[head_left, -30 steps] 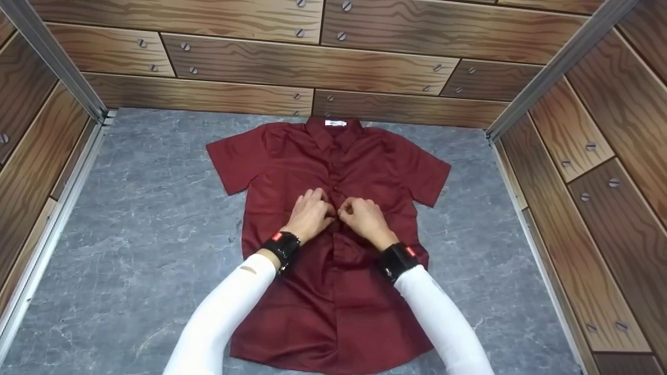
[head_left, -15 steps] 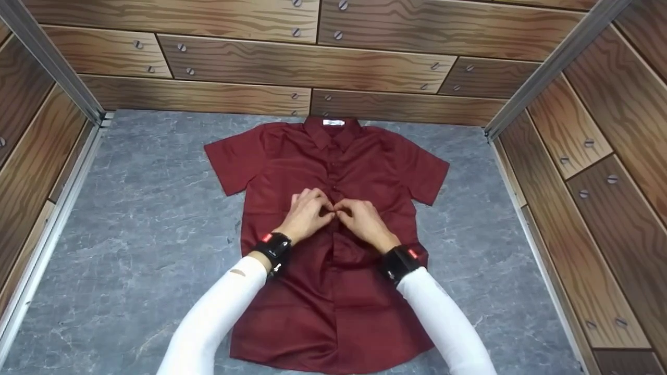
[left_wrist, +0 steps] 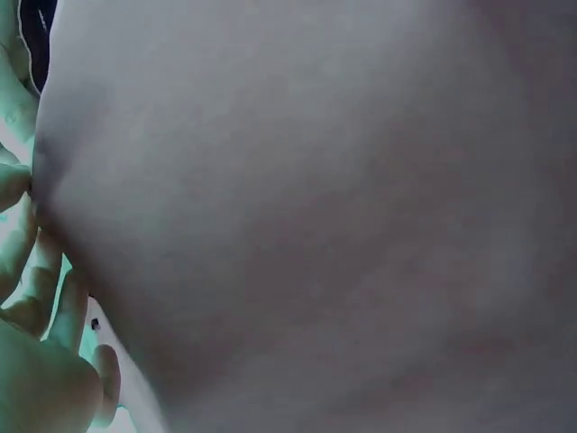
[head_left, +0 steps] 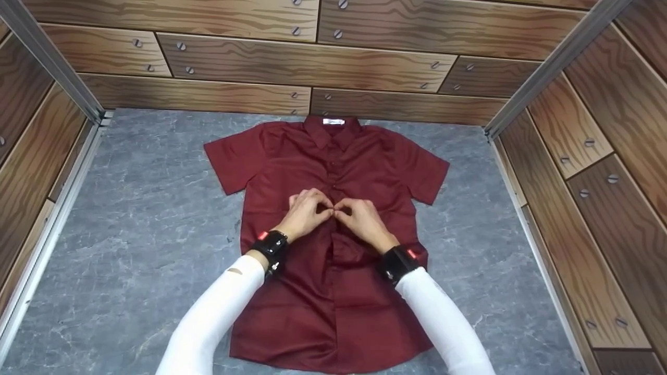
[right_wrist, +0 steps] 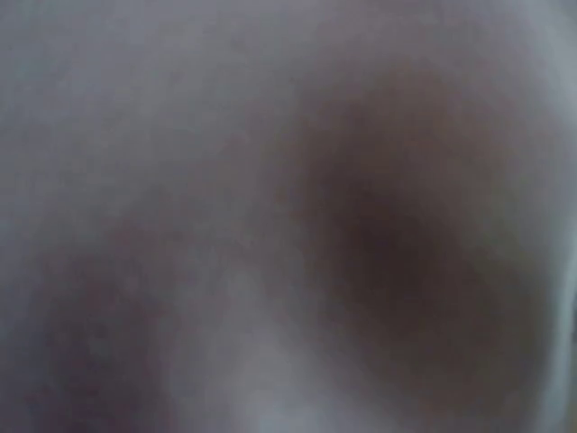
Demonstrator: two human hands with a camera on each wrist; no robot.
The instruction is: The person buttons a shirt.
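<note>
A dark red short-sleeved shirt (head_left: 292, 166) lies spread face up, its collar (head_left: 333, 135) at the far side with a white label inside. Over the middle of its front placket, my left hand (head_left: 305, 213) pinches the fabric between thumb and forefinger. Opposite it, my right hand (head_left: 363, 221) pinches the placket in the same way, the fingertips of both hands nearly meeting. Whatever small part lies between the fingertips is hidden. In the left wrist view, blurred cloth fills most of the picture, with fingers (left_wrist: 36, 280) along the left edge. The right wrist view is only a blur.
The shirt lies on a grey marbled surface (head_left: 146, 219). Wood-patterned panels (head_left: 250, 57) rise at the back and on both sides, with metal rails (head_left: 563, 67) at the corners. Buttons run down the placket above the hands.
Both hands have drawn their fingertips together at the placket, the left thumb and forefinger closing into a pinch. The left wrist has shifted slightly left. The shirt stays in place.
</note>
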